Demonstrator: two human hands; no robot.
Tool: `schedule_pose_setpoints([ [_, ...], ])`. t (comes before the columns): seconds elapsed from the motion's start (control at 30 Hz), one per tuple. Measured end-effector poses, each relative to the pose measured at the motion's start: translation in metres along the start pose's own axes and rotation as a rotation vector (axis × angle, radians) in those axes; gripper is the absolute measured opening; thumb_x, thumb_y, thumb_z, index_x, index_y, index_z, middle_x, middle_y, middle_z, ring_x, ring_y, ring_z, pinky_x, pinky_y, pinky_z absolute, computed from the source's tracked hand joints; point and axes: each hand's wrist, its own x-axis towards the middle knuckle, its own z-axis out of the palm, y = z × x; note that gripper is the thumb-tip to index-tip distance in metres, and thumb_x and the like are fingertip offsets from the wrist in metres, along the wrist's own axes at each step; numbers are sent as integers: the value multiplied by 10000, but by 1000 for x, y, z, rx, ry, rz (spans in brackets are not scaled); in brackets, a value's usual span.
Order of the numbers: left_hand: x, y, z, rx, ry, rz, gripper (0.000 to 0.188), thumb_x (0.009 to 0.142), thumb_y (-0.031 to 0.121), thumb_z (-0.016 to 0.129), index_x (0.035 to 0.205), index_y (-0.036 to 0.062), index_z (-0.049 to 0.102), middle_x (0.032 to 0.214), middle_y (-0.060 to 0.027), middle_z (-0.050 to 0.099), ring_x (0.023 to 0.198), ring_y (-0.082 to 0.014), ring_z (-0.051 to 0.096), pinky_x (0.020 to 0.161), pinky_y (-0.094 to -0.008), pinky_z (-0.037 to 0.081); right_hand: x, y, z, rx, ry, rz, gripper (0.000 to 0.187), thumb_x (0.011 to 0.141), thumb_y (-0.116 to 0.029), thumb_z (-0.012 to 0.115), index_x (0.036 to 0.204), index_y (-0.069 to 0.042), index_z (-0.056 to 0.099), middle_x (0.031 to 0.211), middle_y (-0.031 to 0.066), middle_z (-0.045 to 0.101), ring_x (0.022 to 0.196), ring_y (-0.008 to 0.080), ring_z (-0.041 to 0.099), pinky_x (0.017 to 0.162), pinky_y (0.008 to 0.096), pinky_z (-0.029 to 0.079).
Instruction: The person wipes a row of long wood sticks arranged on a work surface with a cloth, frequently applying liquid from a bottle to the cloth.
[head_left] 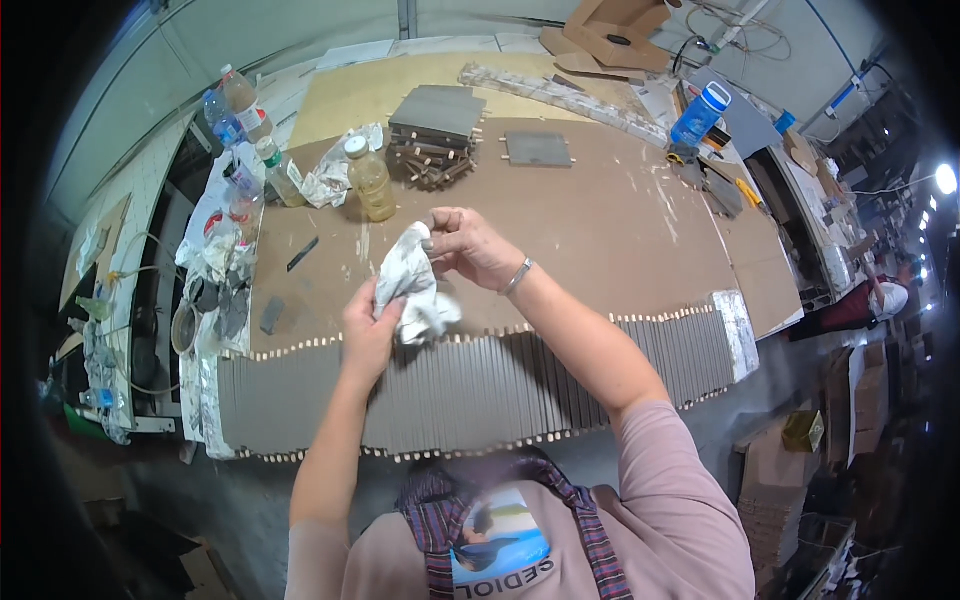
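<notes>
A crumpled white cloth (408, 280) hangs between my two hands, above the table. My left hand (368, 325) is closed on its lower left side. The fingers of my right hand (475, 248) pinch its upper edge. Beneath my forearms runs a long row of grey panels (480, 385) packed side by side along the near edge, with pale wooden dowels sticking out at both ends. Beyond my hands stands a jar of yellowish liquid (371, 180) with a white lid. Farther back is a stack of grey panels (435, 125) with dowels, and a single grey panel (538, 149) lies flat to its right.
Plastic bottles (240, 100) and crumpled wipes crowd the left edge. A dark thin tool (302, 254) and a small grey block (271, 315) lie on the brown board (600, 240). At the right are a blue bottle (700, 115), scissors and an open cardboard box (610, 35). Another person (870, 300) is far right.
</notes>
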Motion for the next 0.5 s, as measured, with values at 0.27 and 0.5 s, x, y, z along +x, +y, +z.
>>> schedule_pose_setpoints([
  [0.27, -4, 14, -66, -368, 237, -118, 252, 985, -4, 568, 1228, -57, 610, 1118, -84, 699, 966, -111, 660, 858, -268, 531, 121, 63, -63, -694, 499, -20, 667, 720, -84, 874, 1272, 28, 517, 1192, 171, 639, 1085, 263, 662, 905, 341, 571],
  [0.5, -3, -2, -88, -488, 129, -271, 241, 974, 13, 597, 1212, -24, 610, 1115, -72, 696, 977, -114, 666, 868, -267, 538, 228, 97, -62, -635, 709, -335, 1026, 560, -145, 972, 1417, 2, 429, 1326, 156, 590, 1181, 241, 591, 1033, 341, 490],
])
